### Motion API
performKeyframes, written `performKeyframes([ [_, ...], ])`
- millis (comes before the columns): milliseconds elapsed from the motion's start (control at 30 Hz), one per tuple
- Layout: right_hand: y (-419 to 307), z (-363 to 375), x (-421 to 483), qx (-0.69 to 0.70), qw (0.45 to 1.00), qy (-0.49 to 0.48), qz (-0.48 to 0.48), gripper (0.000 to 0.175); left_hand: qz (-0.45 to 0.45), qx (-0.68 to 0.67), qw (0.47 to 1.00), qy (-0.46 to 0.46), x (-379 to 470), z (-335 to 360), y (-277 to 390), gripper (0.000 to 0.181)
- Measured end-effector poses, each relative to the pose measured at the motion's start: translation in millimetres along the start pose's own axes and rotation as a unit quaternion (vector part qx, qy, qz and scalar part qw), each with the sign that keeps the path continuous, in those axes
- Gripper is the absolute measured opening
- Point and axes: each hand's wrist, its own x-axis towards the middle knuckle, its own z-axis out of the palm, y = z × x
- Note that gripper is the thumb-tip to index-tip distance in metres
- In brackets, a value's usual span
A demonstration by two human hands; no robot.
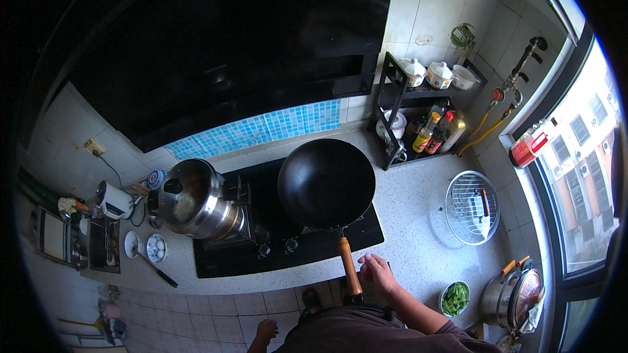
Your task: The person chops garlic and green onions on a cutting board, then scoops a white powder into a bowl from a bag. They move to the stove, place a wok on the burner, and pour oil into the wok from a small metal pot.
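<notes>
A black wok (326, 181) sits on the right side of the glass-topped gas stove (230, 264), its inside dark with no food visible. Its wooden handle (347, 260) points toward me. Just right of that handle is my right hand (377, 270), fingers loosely bent and nothing visible in them. My left hand (266, 331) hangs low over the floor beside my body, fingers curled; whether anything is inside them is hidden. On the left burner stands a steel pot (216, 218) under a glass lid (184, 201), through which something pale shows.
Left on the counter are a bowl of eggs (157, 248), a white bowl (131, 244) and a black-handled utensil (162, 274). To the right stand a wire rack basket (472, 208), a bowl of cut greens (455, 299) and a lidded steel pot (500, 299). A shelf (407, 93) holds bottles (427, 135).
</notes>
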Motion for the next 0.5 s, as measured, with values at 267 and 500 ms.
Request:
performKeyframes([
  [267, 2.6, -1.0, 1.4, 0.014, 1.0, 0.006, 0.008, 0.036, 0.002, 0.003, 1.0, -0.002, -3.0, 1.0, 3.1, 0.03],
  [500, 2.5, -0.4, 1.4, 0.012, 1.0, 0.006, 0.001, 0.035, 0.002, 0.002, 1.0, -0.006, -1.5, 0.4, 0.5, 0.031],
])
